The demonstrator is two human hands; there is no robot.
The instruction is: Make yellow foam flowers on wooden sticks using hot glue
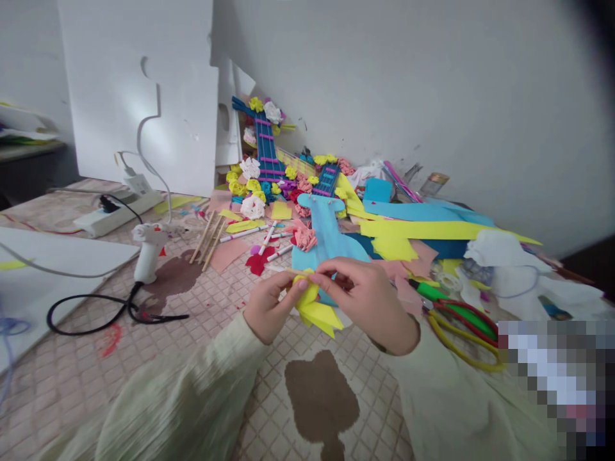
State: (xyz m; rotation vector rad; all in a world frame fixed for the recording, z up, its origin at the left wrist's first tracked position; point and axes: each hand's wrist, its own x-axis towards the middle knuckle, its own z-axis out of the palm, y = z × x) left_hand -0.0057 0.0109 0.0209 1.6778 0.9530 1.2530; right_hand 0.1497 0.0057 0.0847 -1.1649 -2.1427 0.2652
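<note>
yellow crepe paper (321, 315) is held up in front of the person in the head view, between the two hands and above the patterned tabletop (216, 358), its loose, pointed ends hanging below the fingers. the left hand (271, 306) is mostly closed, thumb and fingers pinching the paper from its left side. the right hand (368, 301) is partly curled, its thumb and fingertips brought together at the paper's upper edge; the other fingers are bent and partly hidden. a thin pale strip, perhaps a stick, shows at the top of the paper, too small to tell for sure.

just behind the hands lies a light blue guitar-shaped piece (329, 234), its lower part partly covered by them. coral crumpled paper (303, 235) sits at its left side, with white markers (244, 233) and a red paper piece (260, 261) further left. wooden sticks (208, 240) lie beyond those, and a white glue gun (148, 253) stands upright near a white power strip (120, 212).

at the right are a long yellow strip (432, 230) and scissors (466, 333) with red and yellow handles. at the back, a dark blue guitar-neck shape (267, 144) leans among yellow and white paper flowers (250, 186).
</note>
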